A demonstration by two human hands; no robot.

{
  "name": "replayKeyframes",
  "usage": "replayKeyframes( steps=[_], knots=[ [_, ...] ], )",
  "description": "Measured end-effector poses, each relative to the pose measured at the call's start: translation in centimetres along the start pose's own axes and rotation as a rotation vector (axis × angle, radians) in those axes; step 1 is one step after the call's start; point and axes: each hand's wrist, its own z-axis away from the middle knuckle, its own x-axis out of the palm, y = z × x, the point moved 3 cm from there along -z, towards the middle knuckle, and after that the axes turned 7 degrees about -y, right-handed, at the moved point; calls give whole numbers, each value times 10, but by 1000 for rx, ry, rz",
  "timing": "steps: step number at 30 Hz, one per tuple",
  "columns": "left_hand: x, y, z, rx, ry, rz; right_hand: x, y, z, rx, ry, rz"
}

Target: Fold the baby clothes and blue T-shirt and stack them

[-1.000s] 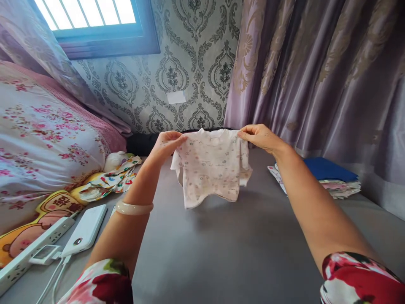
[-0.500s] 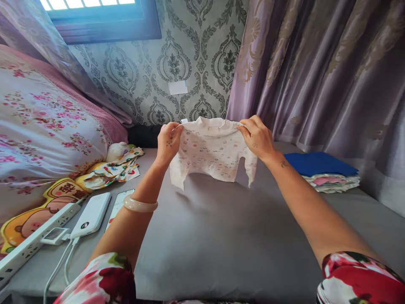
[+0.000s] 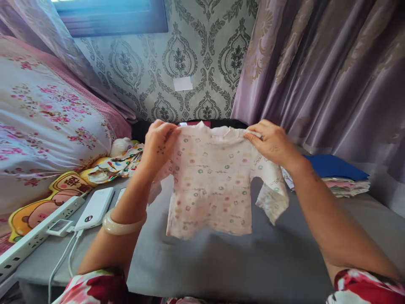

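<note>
A small white long-sleeved baby shirt (image 3: 211,181) with tiny coloured prints hangs spread out above the grey sheet. My left hand (image 3: 160,145) pinches its left shoulder, and my right hand (image 3: 268,141) pinches the right shoulder. Between the hands lies the shirt's collar. The right sleeve dangles below my right hand; the left sleeve is partly hidden behind my left forearm. The lower hem is slightly blurred.
To the right is a stack of folded clothes (image 3: 351,188) topped by a blue piece (image 3: 337,166). On the left are a power strip (image 3: 41,230), a white power bank (image 3: 95,207) with cables, a pig-print cushion (image 3: 41,211) and a colourful printed garment (image 3: 118,166). Patterned wallpaper and curtains stand behind.
The shirt has come closer and its body now hangs flatter and longer, front facing me. My hands have moved slightly apart, still gripping the shoulders. The view has shifted a little.
</note>
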Motion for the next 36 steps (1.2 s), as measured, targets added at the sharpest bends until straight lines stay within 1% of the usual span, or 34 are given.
replayKeyframes(
  steps=[1,3,5,6,9,11,13,16,23,25,28,32,34,36],
  knots=[
    [15,-12,4,-2,-52,-14,15,7,1,4,-52,14],
    [50,-36,16,-28,-172,-52,49,21,8,66,-151,59],
    [87,-58,33,-91,-306,-93,83,33,20,156,-252,103],
    [104,-67,42,-145,-357,-115,99,38,26,191,-297,121],
    [146,-86,66,-297,-459,-160,138,46,42,246,-412,154],
    [164,-91,76,-350,-502,-178,157,50,48,279,-450,187],
    [176,-95,81,-383,-517,-196,172,54,51,310,-465,216],
    [186,-100,86,-404,-509,-220,190,60,50,338,-486,245],
    [208,-112,98,-393,-512,-259,220,75,42,330,-534,311],
    [214,-115,96,-401,-514,-268,225,79,39,324,-548,320],
    [220,-116,87,-420,-499,-278,230,86,32,316,-538,323],
    [227,-116,72,-443,-482,-290,232,95,25,368,-517,332],
    [231,-116,68,-453,-542,-292,235,97,25,401,-539,331],
    [237,-118,66,-476,-648,-285,238,98,25,417,-572,326]
  ],
)
